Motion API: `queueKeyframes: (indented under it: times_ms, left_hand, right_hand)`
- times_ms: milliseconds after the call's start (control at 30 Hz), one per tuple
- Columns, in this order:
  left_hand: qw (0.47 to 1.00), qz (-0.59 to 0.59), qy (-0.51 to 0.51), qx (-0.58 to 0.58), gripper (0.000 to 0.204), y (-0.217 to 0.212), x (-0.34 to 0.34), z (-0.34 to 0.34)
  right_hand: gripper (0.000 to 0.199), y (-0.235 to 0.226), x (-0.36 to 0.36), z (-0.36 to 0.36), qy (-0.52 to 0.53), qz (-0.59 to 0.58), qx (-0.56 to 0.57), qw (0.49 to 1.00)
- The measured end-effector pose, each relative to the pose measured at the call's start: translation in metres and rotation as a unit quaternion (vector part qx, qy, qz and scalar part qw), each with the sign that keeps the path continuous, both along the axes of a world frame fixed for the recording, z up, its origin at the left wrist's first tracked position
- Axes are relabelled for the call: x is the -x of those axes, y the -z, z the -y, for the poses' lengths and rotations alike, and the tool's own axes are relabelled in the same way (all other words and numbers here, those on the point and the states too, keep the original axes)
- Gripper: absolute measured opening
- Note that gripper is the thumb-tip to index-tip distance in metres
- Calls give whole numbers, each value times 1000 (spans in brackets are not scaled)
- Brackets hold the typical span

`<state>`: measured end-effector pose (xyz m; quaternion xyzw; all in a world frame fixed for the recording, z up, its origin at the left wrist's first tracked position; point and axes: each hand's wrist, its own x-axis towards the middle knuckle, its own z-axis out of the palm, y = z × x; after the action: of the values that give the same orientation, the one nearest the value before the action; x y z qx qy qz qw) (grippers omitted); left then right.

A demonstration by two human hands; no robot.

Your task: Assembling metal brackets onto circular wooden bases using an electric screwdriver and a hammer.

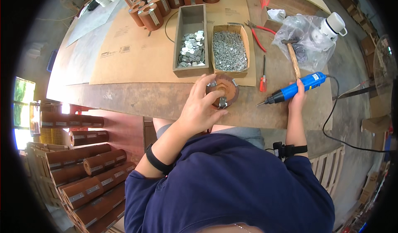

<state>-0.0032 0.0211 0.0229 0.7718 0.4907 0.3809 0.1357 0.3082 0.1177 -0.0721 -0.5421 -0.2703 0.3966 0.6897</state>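
- Qty 1 brown cylinder [234, 95] is standing at the near edge of the table [137, 95], w/ at least 3 metal clips showing on it.
- Qty 1 blue elec. driver [311, 82], w/ 1 black cord, is pointing its tip left twd the cyl., well apart.
- Qty 1 tray [195, 72] is holding many flat metal plates [192, 46]; qty 1 cardboard box [230, 73] beside it is holding many screws [230, 50]; can't count either.
- Qty 1 ea. is lying to the right: red-handled pliers [256, 39], red-handled screwdriver [263, 83], hammer [294, 60].
- Qty 1 white bottle [333, 24] is sitting by a clear plastic bag [325, 51].
- Approx. a dozen more cyls [151, 18] are standing at the far side; they're overlapping, so exact no. unclear.
- At least 7 brown rolls [97, 187] are lying lower left, off the table.
- Pos.: brown cyl. is sitting under & just right of the L hand [199, 107], touching it; its fingers are spreading over the top, thumb apart; can't tell if they're pinching.
- R hand [297, 97] is wrapping round the driver body; cyl. is standing well left of it.
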Motion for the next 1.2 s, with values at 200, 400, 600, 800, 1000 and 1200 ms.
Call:
queueKeyframes:
  times_ms: [200, 400, 600, 800, 1000, 1200]
  left_hand:
    - [999, 35, -34, -17, 39, 23, -9, 6]
    - [993, 76, -91, -17, 35, 25, -23, 16]
    - [993, 86, -74, -33, 32, 31, -18, 17]
    - [992, 98, -75, -31, 30, 35, -18, 16]
    - [992, 97, -79, -32, 30, 36, -18, 17]
    - [994, 92, -63, -21, 39, 30, -18, 18]
  right_hand:
    - [35, 1, -2, 0, -1, -15, 16, 1000]
    - [34, -1, 0, 0, 5, -19, 21, 1000]
    - [34, -4, 2, 0, 2, 8, 23, 1000]
    - [32, -6, 3, 0, 10, 1, 17, 1000]
    - [32, -5, 2, 0, 11, 12, 20, 1000]
    - [34, -2, -1, 1, 15, 4, 8, 1000]
